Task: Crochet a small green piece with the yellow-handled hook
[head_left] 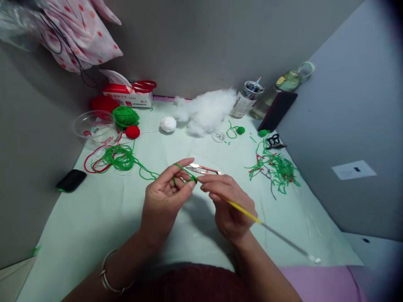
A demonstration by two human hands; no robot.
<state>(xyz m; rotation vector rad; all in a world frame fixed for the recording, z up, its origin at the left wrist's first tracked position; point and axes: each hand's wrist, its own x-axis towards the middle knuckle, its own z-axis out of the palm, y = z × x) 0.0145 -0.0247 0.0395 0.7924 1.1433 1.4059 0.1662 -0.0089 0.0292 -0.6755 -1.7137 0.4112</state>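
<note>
A small piece of green yarn work is pinched between the thumb and fingers of my left hand, with a green strand running over the raised index finger. My right hand grips a crochet hook with a yellow handle; its tip meets the green work, and its long grey end points down to the right. Just behind my fingertips lie thread snips with copper-coloured handles. From the left hand, green yarn trails to a loose tangle on the left of the table.
Yarn balls in green, red and white stand near a tissue box at the back left. White stuffing lies at the back centre. Right: yarn scraps, a pen cup, a bottle and a phone.
</note>
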